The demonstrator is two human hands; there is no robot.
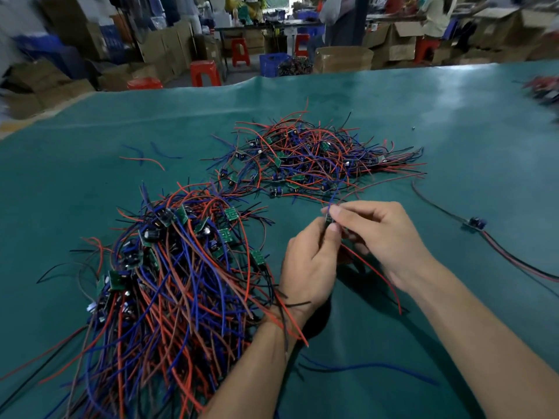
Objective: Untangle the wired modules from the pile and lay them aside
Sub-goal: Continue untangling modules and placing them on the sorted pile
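Both hands meet above the teal-green mat covering the table (pixel 423 116), just in front of the far tangled pile of red, blue and black wired modules (pixel 305 155). The left hand (pixel 308 267) curls its fingers around one small dark module with coloured leads (pixel 329 220), and the right hand (pixel 375 234) pinches the same module between thumb and forefinger at its top. Blue and red wires run from this module up into the near edge of the far pile, while a long red lead hangs down below the hands toward the person.

To the left of the far pile and nearer the person lies a larger heap of small green circuit boards with red, blue and brown wires (pixel 169 276), its leads fanning toward the near edge; some drape over the left wrist. Right of the far pile, well apart from it, a single blue-capped module with red and black leads (pixel 476 222) lies alone on the mat. Beyond the far pile, past the table's edge, stand red plastic stools (pixel 205 72) and brown cardboard boxes (pixel 343 58).
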